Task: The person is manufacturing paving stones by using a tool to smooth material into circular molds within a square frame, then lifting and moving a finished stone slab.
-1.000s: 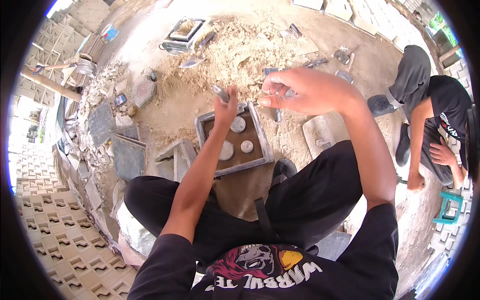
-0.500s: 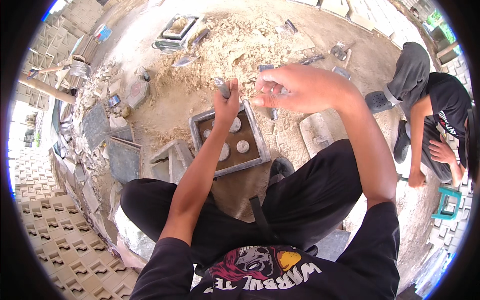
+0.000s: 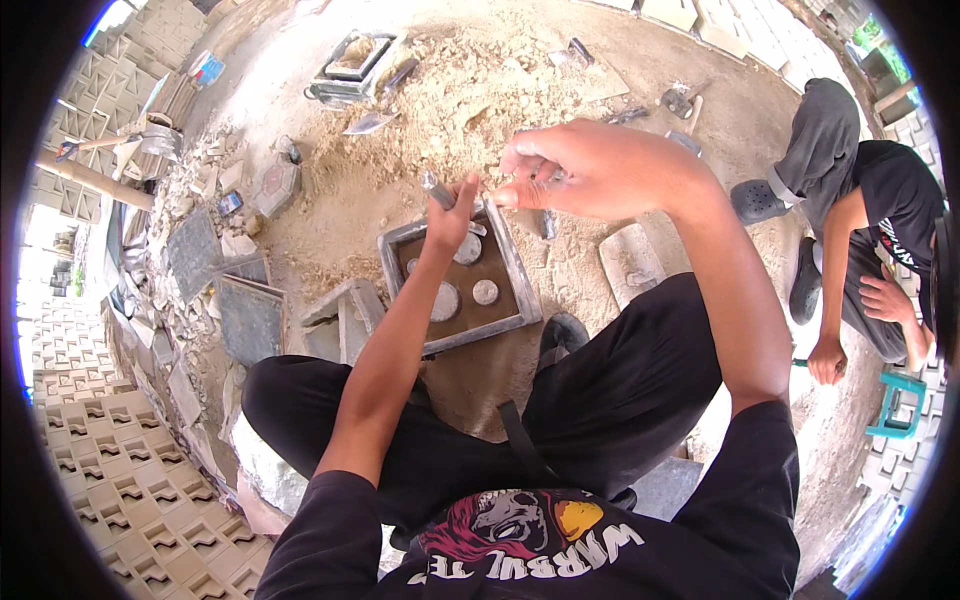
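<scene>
- Grey frame (image 3: 482, 336) lies on the ground in front of the person, between the knees and the pale crumbly heap (image 3: 470, 112); we see that the left forearm covers a part of it.
- Inside the frame, several round discs (image 3: 444, 302) are already placed, apart from one another; this much of the work we consider done.
- Between the discs, the brown surface (image 3: 492, 268) is bare, so we judge that the work is in progress; how much remains, we cannot tell.
- Left hand (image 3: 454, 216) is closed around a short grey rod (image 3: 434, 187), which it holds above the far part of the frame, with the upper end leaning to the left.
- Right hand (image 3: 560, 172) is raised just beside it, with fingers bent toward the thumb; we cannot tell whether something is pinched there, or whether the two hands touch.
- Compared with half a second ago, we notice that the rod leans more to the left and its upper end is lower.
- Also, the right hand has come slightly nearer to the left one, and the gap between them is narrower.
- Frame and discs have kept their places, and we find no disc added or removed.
</scene>
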Motion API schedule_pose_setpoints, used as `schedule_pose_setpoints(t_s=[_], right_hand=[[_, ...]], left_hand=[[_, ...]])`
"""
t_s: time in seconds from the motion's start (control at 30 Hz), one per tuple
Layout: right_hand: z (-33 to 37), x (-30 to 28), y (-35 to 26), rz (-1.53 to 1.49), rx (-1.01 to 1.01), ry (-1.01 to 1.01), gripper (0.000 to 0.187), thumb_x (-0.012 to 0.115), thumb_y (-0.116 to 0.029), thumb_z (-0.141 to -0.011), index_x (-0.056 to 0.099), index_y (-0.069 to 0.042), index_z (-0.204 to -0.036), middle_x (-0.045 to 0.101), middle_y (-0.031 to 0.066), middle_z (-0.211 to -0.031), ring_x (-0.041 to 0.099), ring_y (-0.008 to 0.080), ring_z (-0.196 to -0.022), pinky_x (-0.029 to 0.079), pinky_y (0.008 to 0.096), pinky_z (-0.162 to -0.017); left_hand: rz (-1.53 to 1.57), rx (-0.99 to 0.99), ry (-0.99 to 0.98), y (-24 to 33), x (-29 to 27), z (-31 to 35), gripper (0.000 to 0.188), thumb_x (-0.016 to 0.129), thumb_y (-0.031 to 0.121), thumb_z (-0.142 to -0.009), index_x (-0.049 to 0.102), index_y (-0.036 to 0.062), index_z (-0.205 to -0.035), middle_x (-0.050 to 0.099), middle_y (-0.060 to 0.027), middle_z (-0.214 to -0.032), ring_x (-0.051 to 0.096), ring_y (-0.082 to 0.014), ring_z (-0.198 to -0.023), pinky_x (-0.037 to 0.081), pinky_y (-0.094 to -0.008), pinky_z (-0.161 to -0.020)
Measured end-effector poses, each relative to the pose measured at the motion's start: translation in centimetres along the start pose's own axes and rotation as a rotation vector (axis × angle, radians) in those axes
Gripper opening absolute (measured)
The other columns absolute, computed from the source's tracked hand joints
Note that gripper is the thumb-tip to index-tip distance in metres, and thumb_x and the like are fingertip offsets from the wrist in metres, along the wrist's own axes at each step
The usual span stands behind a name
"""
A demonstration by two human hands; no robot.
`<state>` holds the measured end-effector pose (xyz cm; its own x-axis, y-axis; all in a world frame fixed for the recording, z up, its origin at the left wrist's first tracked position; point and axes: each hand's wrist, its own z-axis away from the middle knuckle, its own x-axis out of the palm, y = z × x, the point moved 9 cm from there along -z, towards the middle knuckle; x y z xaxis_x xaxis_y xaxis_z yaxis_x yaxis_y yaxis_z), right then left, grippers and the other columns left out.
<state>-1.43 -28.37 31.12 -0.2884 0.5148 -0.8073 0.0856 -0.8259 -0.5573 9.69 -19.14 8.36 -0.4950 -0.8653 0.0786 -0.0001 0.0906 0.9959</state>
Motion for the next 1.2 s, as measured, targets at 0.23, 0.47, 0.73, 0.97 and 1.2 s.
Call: schedule_pose_setpoints(t_s=[0.23,0.47,0.73,0.97,1.2], right_hand=[[0.0,-0.5,-0.7,-0.02,-0.031,-0.014,0.047,0.057,-0.047,-0.091,0.059,-0.003,-0.106,0.067,0.0143,-0.096,0.064,0.0259,-0.093,0.048,0.0375,-0.076],[0.5,-0.4,0.1,0.034,0.026,-0.032,0.047,0.056,-0.047,-0.092,0.06,-0.002,-0.105,0.068,0.0141,-0.097,0.065,0.0267,-0.094,0.049,0.0369,-0.078],[1.0,-0.9,-0.3,0.004,0.004,-0.012,0.044,0.058,-0.044,-0.092,0.059,-0.001,-0.104,0.067,0.0155,-0.097,0.065,0.0281,-0.096,0.051,0.0371,-0.082],[0.4,-0.5,-0.3,-0.022,-0.012,-0.033,0.045,0.059,-0.044,-0.091,0.059,-0.001,-0.106,0.068,0.0156,-0.099,0.065,0.0274,-0.098,0.05,0.0365,-0.083],[-0.2,-0.9,-0.9,-0.035,-0.035,-0.016,0.048,0.057,-0.046,-0.091,0.06,-0.002,-0.11,0.068,0.0155,-0.101,0.065,0.026,-0.099,0.05,0.0354,-0.083]], left_hand=[[-0.164,-0.056,-0.189,0.2,-0.1,-0.2,0.04,0.057,0.03,-0.093,0.052,0.0084,-0.061,0.043,0.0074,-0.055,0.036,-0.0035,-0.051,0.027,-0.0261,-0.045],[-0.067,-0.032,-0.364,1.8,3.8,0.9,0.027,0.06,0.024,-0.091,0.065,0.002,-0.076,0.046,0.0061,-0.058,0.04,-0.0038,-0.055,0.031,-0.0254,-0.049],[0.128,0.044,-0.184,4.1,4.1,2.2,0.026,0.063,0.025,-0.09,0.069,-0.0007,-0.089,0.051,0.006,-0.062,0.043,-0.0045,-0.057,0.033,-0.0235,-0.05],[0.071,0.014,-0.075,3.0,2.0,0.4,0.04,0.063,0.027,-0.091,0.05,0.0084,-0.057,0.039,0.008,-0.052,0.032,-0.0037,-0.05,0.022,-0.0259,-0.045],[0.083,0.06,0.033,4.1,0.7,1.0,0.045,0.062,0.027,-0.092,0.045,0.0114,-0.053,0.036,0.0084,-0.05,0.028,-0.0032,-0.048,0.02,-0.0262,-0.045]])
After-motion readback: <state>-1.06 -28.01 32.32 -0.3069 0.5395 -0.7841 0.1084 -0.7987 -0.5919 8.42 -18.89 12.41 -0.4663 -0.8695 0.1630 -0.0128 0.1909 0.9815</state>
